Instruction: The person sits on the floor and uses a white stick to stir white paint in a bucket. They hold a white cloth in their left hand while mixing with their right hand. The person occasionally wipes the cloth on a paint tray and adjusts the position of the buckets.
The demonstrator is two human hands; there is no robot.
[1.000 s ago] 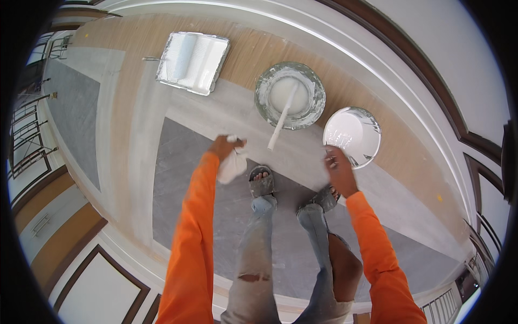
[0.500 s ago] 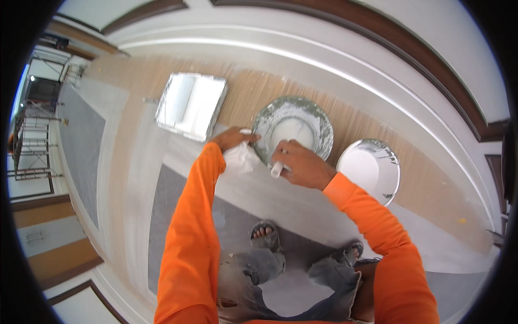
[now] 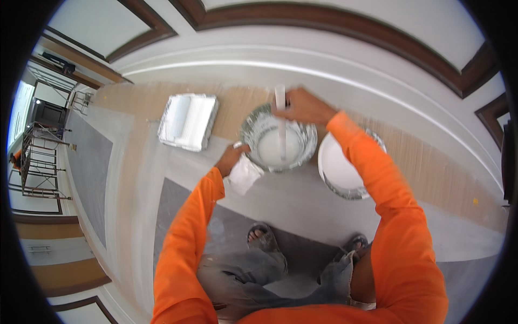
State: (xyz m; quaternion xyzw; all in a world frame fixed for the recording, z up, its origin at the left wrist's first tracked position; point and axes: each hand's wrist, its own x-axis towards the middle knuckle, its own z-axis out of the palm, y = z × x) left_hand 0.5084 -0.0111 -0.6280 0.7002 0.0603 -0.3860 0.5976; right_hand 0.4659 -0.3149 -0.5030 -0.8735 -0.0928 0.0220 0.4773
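A paint-smeared bucket (image 3: 247, 125) with thin white liquid inside stands on the floor ahead of me. My right hand (image 3: 306, 107) is closed around the upper end of a flat white stick (image 3: 281, 129), whose lower end dips into the liquid. At the bucket's left side, my left hand (image 3: 231, 159) grips the rim; its fingertips are partly hidden. A crumpled white sheet or bag (image 3: 244, 176) hangs beside that hand against the bucket. Whether the left hand also holds it, I cannot tell.
To the right, partly behind my forearm, stands a second bucket (image 3: 345, 175) of white paint. A white-coated paint tray (image 3: 202, 124) with a roller (image 3: 182, 116) lies to the left. A panelled wall (image 3: 334, 32) runs along the far side; scaffolding (image 3: 40, 156) stands far left.
My right hand has risen away from me and turned the stick from low beside the near rim to upright in the bucket. My left hand stays at the rim; the view has shifted.
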